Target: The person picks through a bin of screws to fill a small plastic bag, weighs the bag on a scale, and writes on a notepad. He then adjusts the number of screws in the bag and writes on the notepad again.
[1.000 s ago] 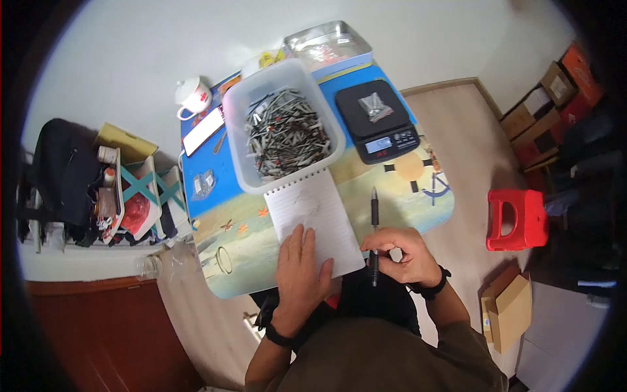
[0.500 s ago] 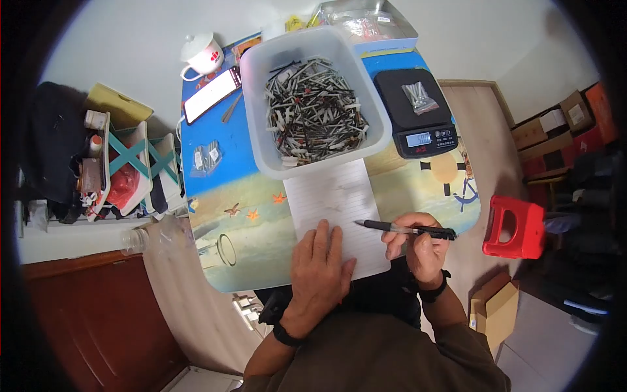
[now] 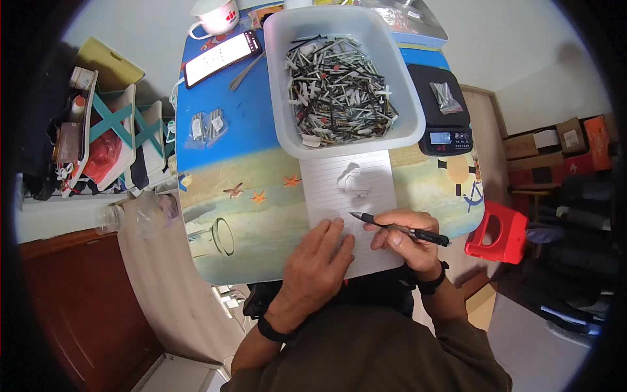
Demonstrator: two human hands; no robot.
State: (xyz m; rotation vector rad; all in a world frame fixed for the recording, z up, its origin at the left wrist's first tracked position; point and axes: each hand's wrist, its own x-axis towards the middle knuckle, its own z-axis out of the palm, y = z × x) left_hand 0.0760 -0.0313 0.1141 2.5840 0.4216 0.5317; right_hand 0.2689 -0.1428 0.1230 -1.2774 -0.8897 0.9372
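A sheet of lined paper point(image 3: 320, 175) lies on the table with its top edge at the bin. My left hand point(image 3: 318, 262) rests on its lower left part, fingers stretched out and slightly spread. Held between the fingers and thumb of my right hand point(image 3: 413, 240) is a black pen point(image 3: 385, 224), its tip pointing up and left, close over the paper's middle. Above the tip, a small crumpled white scrap point(image 3: 354, 180) lies on the sheet. Beyond the sheet stands a translucent plastic bin point(image 3: 281, 98) filled with a heap of thin, nail-like pieces point(image 3: 336, 91).
Right of the bin is a digital scale point(image 3: 424, 98) bearing a small bag of pieces point(image 3: 445, 98). Left are two similar bags point(image 3: 208, 127), a lit phone point(image 3: 221, 59) and a lidded mug point(image 3: 215, 18). A red plastic stool point(image 3: 503, 235) stands beyond the table's right edge.
The view has shifted, so the bin and scale appear farther up and right. My pen tip is slightly higher relative to my left hand. The white scrap shows more clearly.
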